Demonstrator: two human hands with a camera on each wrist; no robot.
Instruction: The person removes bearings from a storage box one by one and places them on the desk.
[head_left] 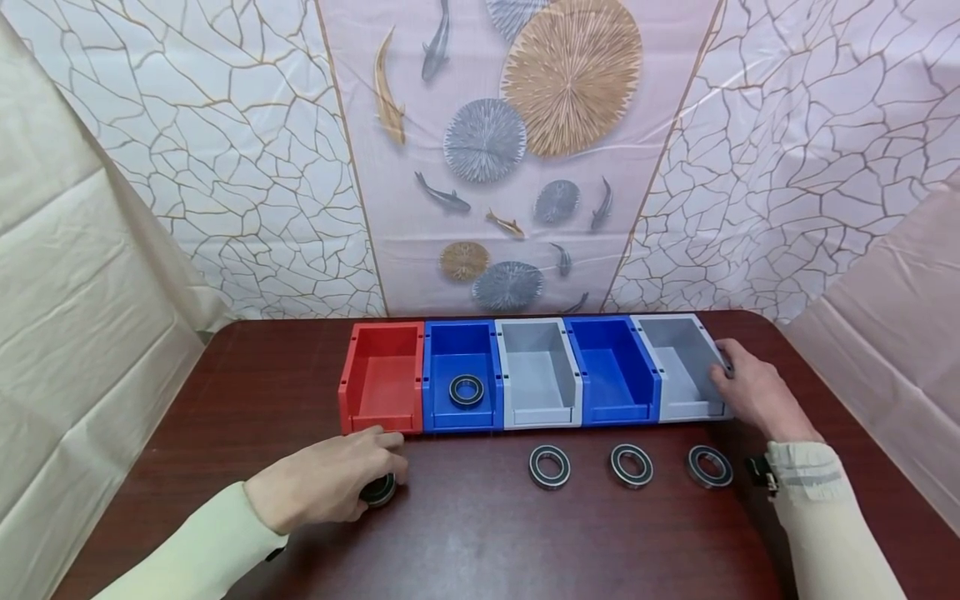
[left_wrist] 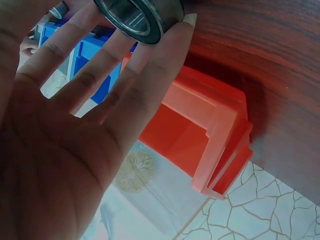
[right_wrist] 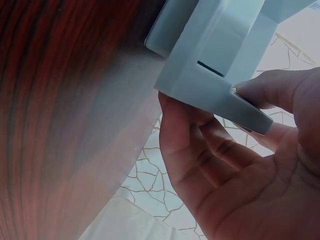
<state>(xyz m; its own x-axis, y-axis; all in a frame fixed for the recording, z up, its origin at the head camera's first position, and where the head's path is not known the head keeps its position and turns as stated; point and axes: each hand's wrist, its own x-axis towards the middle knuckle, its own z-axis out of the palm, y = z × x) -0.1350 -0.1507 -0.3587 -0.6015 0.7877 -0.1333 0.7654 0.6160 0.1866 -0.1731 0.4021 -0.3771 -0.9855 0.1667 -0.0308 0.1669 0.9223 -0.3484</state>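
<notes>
My left hand is over the table in front of the red bin. Between its thumb and fingers it holds a ball bearing, partly covered by the hand. The left wrist view shows this bearing at the fingertips, with its dark seal and shiny bore. At the row's right end, my right hand grips the side wall of a grey bin. In the right wrist view the thumb lies on one side of the grey wall and the fingers on the other.
Between the red and right grey bins stand a blue bin, another grey bin and a second blue bin. One bearing lies inside the left blue bin. Three bearings lie on the brown table before the row.
</notes>
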